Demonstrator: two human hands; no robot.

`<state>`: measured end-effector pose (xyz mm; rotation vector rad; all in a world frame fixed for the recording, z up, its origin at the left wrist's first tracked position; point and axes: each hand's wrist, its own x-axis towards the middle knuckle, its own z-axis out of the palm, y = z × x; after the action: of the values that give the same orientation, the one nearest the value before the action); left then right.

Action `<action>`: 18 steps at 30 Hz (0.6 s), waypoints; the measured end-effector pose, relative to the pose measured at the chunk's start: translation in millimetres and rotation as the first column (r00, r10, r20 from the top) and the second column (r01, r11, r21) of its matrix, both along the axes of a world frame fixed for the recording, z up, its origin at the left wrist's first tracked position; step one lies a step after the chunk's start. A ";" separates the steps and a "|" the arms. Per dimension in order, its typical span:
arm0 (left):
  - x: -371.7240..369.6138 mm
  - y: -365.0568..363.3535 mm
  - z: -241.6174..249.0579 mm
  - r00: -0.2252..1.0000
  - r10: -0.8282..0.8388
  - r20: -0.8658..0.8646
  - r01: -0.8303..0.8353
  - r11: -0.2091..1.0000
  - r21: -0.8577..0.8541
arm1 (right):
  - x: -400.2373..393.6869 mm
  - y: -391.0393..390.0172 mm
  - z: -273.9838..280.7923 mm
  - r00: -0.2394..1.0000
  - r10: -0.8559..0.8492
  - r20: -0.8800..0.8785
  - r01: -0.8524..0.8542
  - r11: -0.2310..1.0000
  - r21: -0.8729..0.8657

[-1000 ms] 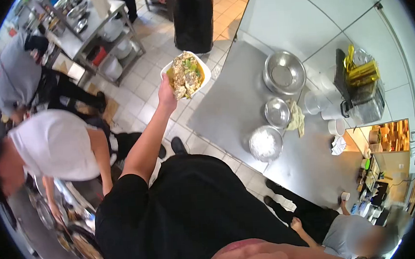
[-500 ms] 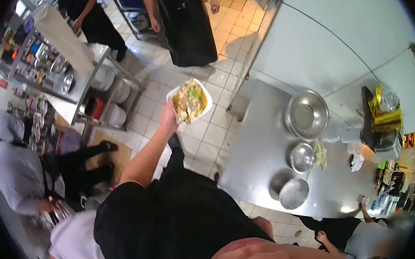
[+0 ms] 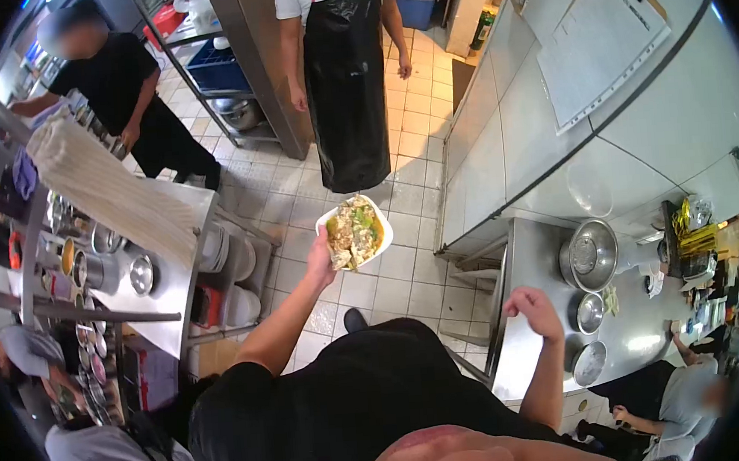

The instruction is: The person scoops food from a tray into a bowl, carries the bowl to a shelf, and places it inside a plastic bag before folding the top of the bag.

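My left hand holds a white square bowl by its left rim. Inside the bowl is food with pale chunks, green pieces and orange sauce, tilted a little toward me. To the right, my right hand is raised near the left edge of the steel table, its fingers curled and nothing visible in them.
Ahead stands a person in a black apron; another person in black is beside a shelf at the left. Metal bowls sit on the right table. A towel hangs over the left counter. Clipped papers are on the wall.
My right hand has come into view at the right. The camera has moved forward; the aproned person shows more fully, and the left counter and wall papers fill more of the view.
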<state>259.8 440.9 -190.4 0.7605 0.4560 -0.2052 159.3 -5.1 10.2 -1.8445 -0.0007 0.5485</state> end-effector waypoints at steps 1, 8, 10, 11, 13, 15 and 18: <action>11.5 19.4 -6.6 0.999 0.032 0.010 -0.031 0.999 -0.016 | 14.1 3.4 21.1 0.989 0.084 0.121 -0.090 0.995 0.043; 93.2 147.6 -26.1 0.989 0.119 0.089 -0.118 0.993 -0.015 | -13.8 -49.8 174.0 0.256 -0.219 0.942 -0.872 0.368 0.322; 116.5 178.9 -20.4 0.985 0.171 0.027 -0.172 0.985 0.011 | 41.0 57.2 241.6 -0.101 0.060 0.993 -0.779 0.617 -0.117; 131.2 192.4 -20.6 0.984 0.169 0.059 -0.168 0.986 -0.015 | 77.7 73.6 240.8 -0.135 0.167 0.977 -0.799 0.564 -0.206; 153.4 212.7 -3.7 0.974 0.214 0.078 -0.215 0.976 0.014 | 128.8 49.4 210.9 -0.118 0.501 0.858 -0.823 0.434 -0.367; 186.6 232.1 1.0 0.959 0.271 0.083 -0.273 0.962 0.010 | 232.5 76.2 176.8 0.063 0.462 0.885 -0.928 0.353 -0.118; 229.1 268.9 -0.8 0.926 0.376 0.034 -0.378 0.925 0.044 | 374.5 137.6 118.4 0.577 0.354 0.736 -0.722 0.642 0.257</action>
<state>488.8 709.8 -191.2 0.7079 0.5763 0.1771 533.7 132.5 128.6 -1.3342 -1.1596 0.2732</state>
